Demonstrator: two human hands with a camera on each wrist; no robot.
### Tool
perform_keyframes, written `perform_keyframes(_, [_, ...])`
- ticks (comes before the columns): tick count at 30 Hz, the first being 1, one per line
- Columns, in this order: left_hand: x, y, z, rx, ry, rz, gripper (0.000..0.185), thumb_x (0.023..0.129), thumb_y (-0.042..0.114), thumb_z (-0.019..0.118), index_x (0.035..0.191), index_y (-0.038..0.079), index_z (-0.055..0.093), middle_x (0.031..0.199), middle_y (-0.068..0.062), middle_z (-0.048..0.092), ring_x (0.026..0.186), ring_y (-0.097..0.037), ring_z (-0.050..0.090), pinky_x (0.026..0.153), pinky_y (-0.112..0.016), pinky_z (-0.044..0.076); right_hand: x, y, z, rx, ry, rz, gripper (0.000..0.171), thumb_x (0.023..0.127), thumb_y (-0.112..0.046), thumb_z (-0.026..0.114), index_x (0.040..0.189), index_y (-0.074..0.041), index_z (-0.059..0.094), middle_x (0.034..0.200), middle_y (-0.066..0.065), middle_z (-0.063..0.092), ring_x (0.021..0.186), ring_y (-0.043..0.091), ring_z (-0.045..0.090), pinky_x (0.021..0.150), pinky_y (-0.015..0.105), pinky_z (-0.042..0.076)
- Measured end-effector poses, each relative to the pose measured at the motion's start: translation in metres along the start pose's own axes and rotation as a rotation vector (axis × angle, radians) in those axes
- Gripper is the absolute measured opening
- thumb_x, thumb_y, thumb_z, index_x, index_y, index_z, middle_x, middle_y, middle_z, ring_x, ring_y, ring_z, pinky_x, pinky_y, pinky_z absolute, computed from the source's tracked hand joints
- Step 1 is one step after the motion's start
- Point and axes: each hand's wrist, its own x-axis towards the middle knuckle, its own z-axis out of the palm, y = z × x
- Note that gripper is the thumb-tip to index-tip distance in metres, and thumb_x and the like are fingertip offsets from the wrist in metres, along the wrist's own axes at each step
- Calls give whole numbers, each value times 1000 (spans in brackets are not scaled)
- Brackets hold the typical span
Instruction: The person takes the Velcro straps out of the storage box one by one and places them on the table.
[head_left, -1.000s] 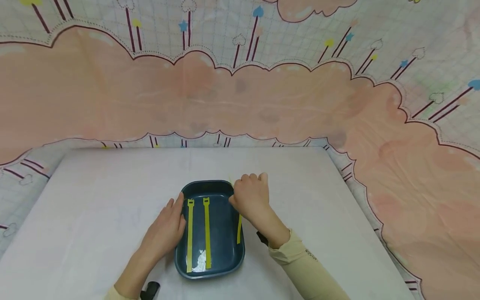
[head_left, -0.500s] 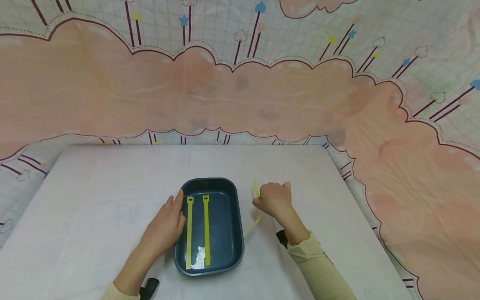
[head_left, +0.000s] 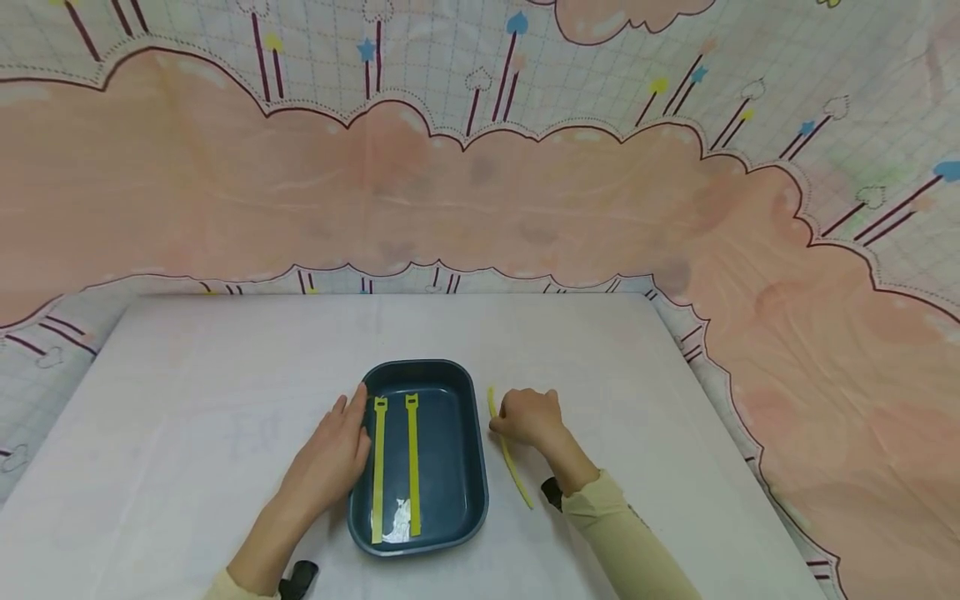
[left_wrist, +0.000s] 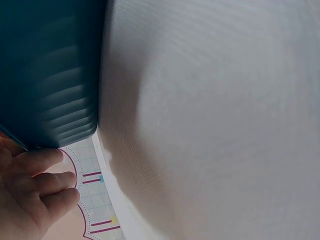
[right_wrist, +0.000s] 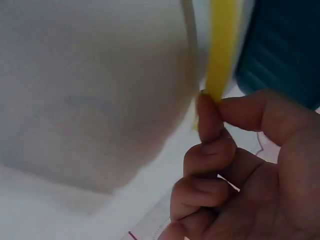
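Observation:
A dark blue rectangular tray (head_left: 450, 467) stands on the white table. Two yellow cable ties (head_left: 378, 475), flat with slotted heads, lie lengthwise in its left half. My left hand (head_left: 333, 458) rests along the tray's left side, fingers extended at the rim; the left wrist view shows its fingers (left_wrist: 57, 182) by the tray's corner. Right of the tray, my right hand (head_left: 531, 418) pinches another yellow cable tie (head_left: 513, 471) between thumb and index finger. This tie hangs slightly bent, close over the table. In the right wrist view, the tie (right_wrist: 221, 50) rises from the pinch, beside the tray wall.
The white tabletop (head_left: 225, 375) extends around the tray on all sides. Behind it hangs a patterned peach and white cloth (head_left: 480, 200), which also runs down the right side. Black wrist straps (head_left: 300, 579) show at both wrists.
My right hand has carried its cable tie from the tray's right rim out to the right, then down and slightly back toward the tray. My left hand has stayed at the tray's left side.

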Motion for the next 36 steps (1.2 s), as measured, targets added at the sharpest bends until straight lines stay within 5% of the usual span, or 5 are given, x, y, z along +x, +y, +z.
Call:
perform_keyframes(5, [0,1,-1,2,-10,0,60,97,12,47,150,-8,26,147,-35,35,135,-51,33,104,-62,34,1,1,1,-57,0,36,33,84,-25,64,53,-18,59,58,-4,54,60,14,49,76,44,37])
perform_keyframes(12, [3,-1,-2,2,-7,8,60,97,12,46,149,-8,27,146,-35,36,135,-51,33,104,-62,34,2,1,-9,-160,41,67,34,85,-23,63,56,-13,50,61,1,49,60,19,49,79,47,39])
perform_keyframes(28, [4,-2,-2,-4,27,42,58,96,10,45,149,-9,28,146,-34,37,136,-50,33,106,-61,33,6,-4,-9,-160,4,100,27,92,-21,58,68,-11,62,60,1,53,62,18,51,80,46,42])
perform_keyframes(36, [5,-3,-3,-4,11,34,58,97,10,45,149,-9,28,146,-35,36,136,-51,33,106,-61,32,5,-8,-18,-253,196,55,24,93,-21,56,72,-11,61,74,4,55,74,24,56,81,47,43])
